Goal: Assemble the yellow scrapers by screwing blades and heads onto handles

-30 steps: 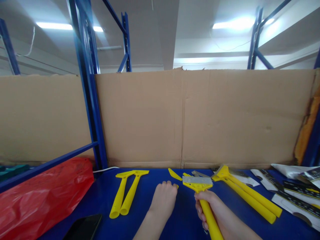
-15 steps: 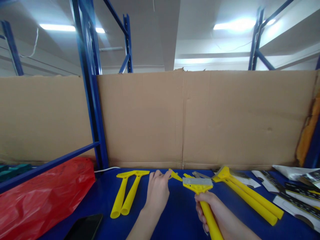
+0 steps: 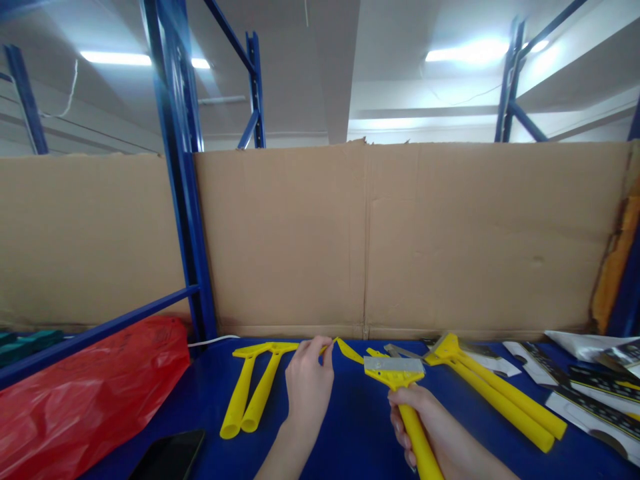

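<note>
My right hand [image 3: 413, 417] is wrapped round the yellow handle of a scraper [image 3: 395, 375], its grey metal plate facing up. Further left, my left hand [image 3: 310, 377] has thumb and fingers closed on a small yellow plastic piece [image 3: 327, 347], mostly hidden by the fingers. Close to its tip lies another thin yellow piece [image 3: 350, 351]; whether the two are joined I cannot tell. Two yellow scraper handles [image 3: 250, 387] lie left of my left hand. To the right of the held scraper are two more yellow scrapers [image 3: 495, 393], side by side.
Black-and-white card packaging [image 3: 595, 413] is spread at the right. A red plastic bag [image 3: 100, 393] and a dark phone [image 3: 170, 455] are at the left. Upright cardboard [image 3: 365, 240] backs the blue table [image 3: 350, 437], beside a blue rack post [image 3: 187, 220].
My left hand has drawn slightly left and back, with a small yellow piece in its fingers. My right hand and the scraper have hardly moved.
</note>
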Demonstrator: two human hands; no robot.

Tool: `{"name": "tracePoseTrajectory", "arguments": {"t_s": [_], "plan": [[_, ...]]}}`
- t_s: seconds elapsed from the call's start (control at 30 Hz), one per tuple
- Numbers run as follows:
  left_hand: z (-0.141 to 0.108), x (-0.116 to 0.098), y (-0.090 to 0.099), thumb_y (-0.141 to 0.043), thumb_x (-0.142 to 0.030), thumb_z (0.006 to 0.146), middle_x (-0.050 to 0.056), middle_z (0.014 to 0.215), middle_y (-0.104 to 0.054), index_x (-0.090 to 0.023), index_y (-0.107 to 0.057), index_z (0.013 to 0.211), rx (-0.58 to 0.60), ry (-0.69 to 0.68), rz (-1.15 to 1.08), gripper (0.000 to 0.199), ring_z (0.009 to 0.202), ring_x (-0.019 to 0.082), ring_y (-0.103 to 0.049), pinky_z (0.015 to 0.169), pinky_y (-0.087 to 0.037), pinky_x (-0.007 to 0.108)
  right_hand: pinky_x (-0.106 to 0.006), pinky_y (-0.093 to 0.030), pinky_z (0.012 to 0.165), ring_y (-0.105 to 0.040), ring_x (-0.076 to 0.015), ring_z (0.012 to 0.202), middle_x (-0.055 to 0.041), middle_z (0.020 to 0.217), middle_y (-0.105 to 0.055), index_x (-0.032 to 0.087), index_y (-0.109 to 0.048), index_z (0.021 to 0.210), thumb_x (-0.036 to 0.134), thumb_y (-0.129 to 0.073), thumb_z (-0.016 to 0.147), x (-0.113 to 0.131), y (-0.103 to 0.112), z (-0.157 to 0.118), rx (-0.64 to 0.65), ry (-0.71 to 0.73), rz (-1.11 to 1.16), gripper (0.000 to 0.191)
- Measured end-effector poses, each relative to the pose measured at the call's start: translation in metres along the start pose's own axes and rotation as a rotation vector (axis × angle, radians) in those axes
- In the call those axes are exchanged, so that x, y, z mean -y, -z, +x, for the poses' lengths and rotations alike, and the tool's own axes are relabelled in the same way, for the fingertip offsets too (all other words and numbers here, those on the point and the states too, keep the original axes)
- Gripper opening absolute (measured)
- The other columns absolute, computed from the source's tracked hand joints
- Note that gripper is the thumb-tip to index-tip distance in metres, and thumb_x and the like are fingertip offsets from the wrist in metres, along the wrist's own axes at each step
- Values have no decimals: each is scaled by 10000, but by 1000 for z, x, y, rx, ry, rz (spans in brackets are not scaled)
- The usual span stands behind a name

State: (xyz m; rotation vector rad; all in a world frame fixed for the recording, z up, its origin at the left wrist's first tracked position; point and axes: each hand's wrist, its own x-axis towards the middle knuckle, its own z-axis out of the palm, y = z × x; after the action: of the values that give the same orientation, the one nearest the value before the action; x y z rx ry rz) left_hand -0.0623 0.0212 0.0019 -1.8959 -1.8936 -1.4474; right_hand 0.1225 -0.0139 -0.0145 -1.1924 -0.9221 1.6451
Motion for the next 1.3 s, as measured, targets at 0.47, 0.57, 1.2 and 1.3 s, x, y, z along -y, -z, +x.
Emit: {"name": "tracePoseTrajectory", "arguments": {"t_s": [0.47,0.57,1.2,1.3], "plan": [[10,-1,3,-756,-309,654,-26,493,-598,-164,-722,778,-127,466,-502,193,499,164,-570,508,-423,265,-174,-328,331,-435,-78,351,56,489,-518,213,-482,752,291,-536,748,2,-5,-3,-32,-25,-4,94],[11,-6,1,-722,-143,687,16,649,-685,-132,-685,807,-108,627,-904,126,641,160,-660,628,-518,263,-169,-321,323,-436,-79,340,56,474,-519,216,-469,740,291,-535,742,2,-6,-1,-24,-23,-6,100],[-5,-37,0,-861,-441,383,81,839,-733,-166,-753,749,315,714,-1200,471,874,212,-638,767,-416,296,-174,-324,330,-438,-81,357,42,496,-534,212,-495,766,303,-536,743,-1,-5,-2,-23,-29,-24,103],[-9,-39,-3,-862,-434,398,97,924,-733,-165,-759,796,349,719,-1209,491,917,217,-632,802,-413,302,-172,-321,328,-450,-83,368,39,497,-535,214,-495,736,309,-551,728,-1,-6,-3,-17,-15,-20,111]]}}
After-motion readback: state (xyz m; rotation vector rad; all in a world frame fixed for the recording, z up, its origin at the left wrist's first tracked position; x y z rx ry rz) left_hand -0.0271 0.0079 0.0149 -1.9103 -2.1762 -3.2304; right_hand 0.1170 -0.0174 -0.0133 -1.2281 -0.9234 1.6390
